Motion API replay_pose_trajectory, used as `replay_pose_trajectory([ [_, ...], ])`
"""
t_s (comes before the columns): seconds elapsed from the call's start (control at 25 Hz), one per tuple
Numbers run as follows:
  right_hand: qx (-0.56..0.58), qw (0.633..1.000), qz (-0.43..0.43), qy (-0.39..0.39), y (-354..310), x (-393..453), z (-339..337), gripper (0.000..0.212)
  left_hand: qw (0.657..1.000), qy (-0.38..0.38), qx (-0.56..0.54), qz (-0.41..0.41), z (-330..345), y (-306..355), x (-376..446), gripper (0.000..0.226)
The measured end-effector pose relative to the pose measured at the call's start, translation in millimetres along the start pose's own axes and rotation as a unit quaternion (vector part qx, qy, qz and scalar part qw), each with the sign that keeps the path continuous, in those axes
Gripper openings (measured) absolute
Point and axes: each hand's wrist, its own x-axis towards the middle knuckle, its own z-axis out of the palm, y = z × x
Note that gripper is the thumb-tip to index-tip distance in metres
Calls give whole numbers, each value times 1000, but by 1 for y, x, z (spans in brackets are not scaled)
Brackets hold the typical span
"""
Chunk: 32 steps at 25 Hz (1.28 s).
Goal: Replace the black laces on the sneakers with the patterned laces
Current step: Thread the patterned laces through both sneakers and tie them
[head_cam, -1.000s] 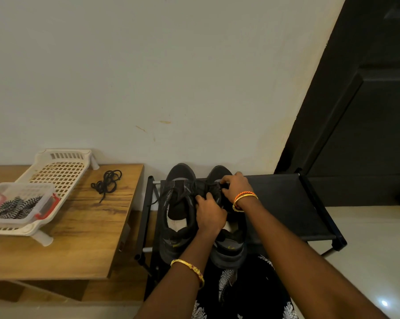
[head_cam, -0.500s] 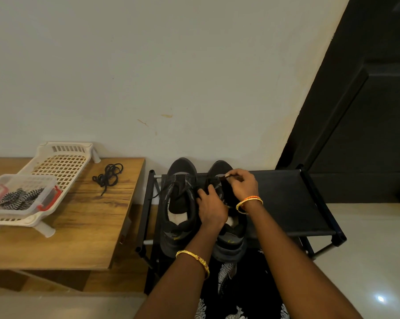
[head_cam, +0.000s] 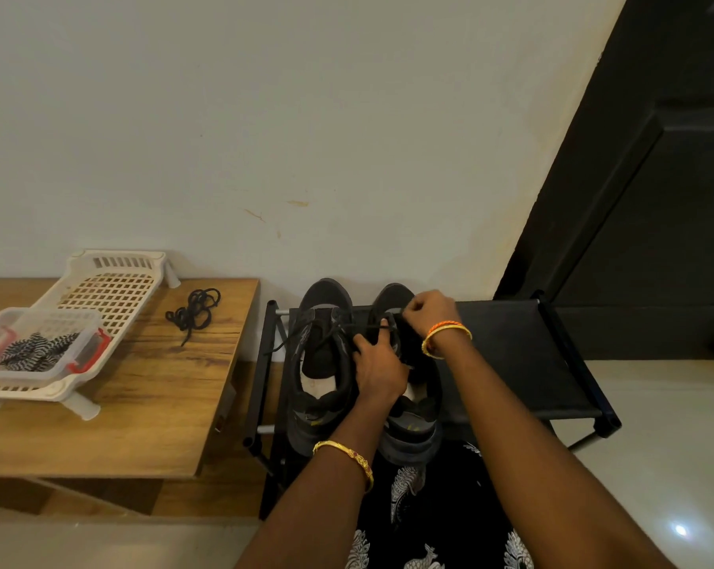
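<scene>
Pale plaster wall [head_cam: 265, 137] fills most of what I see, with a dark door [head_cam: 655, 219] to the right and glossy light floor tiles [head_cam: 675, 466] below it. Against the wall stands a low black fabric-topped shoe rack [head_cam: 523, 355], and on its left part sit my two dark grey sneakers, toes toward the wall, side by side.

My left hand [head_cam: 378, 369] rests on the right sneaker [head_cam: 415, 420], fingers curled down over its tongue area and holding the shoe steady; a gold bangle [head_cam: 347, 457] circles that wrist. My right hand [head_cam: 431, 312] is closed near the toe end of the same shoe, fingertips pinching the thin black lace [head_cam: 363, 328], which runs taut from that pinch leftward across to the left sneaker [head_cam: 320, 363]. Orange and gold bangles [head_cam: 445, 336] sit on my right wrist. A loose strand of lace trails off the left shoe's outer side over the rack edge.

Beside the rack on the left is a low wooden table [head_cam: 141, 404]. On it lies a loose tangle of black cord, a removed black shoelace [head_cam: 195, 312], well apart from the shoes. Further left, a white perforated plastic basket [head_cam: 113, 285] carries a clear plastic box with red clips [head_cam: 39, 351], and inside that box lie the black-and-white zigzag patterned laces [head_cam: 35, 351].

Black cloth with white leaf prints [head_cam: 429, 519] shows at the bottom between my arms.
</scene>
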Motion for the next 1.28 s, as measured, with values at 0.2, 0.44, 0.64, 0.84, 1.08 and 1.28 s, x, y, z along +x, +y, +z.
replay_pose_trajectory([
  [0.2, -144, 989, -8, -28, 0, 0, 17, 20, 1000, -3, 7, 0, 1, -1, 2, 79],
  [0.44, -17, 997, -53, 59, 15, -10, 21, 15, 1000, -7, 14, -7, 3, -2, 3, 77],
  [0.64, 366, 924, -19, 107, -1, -28, -3, 12, 1000, -9, 27, -5, 4, -2, 4, 81],
  [0.84, 508, 851, -16, 133, -30, -23, -34, 22, 1000, -8, 26, -7, 4, -3, 5, 83],
  [1.08, -61, 998, -9, -10, -11, 4, 9, 20, 1000, 1, -5, 5, 3, -6, 5, 79],
  [1.28, -127, 990, -12, -59, -3, 2, 15, 23, 1000, 7, -11, 6, 4, -7, 5, 78],
])
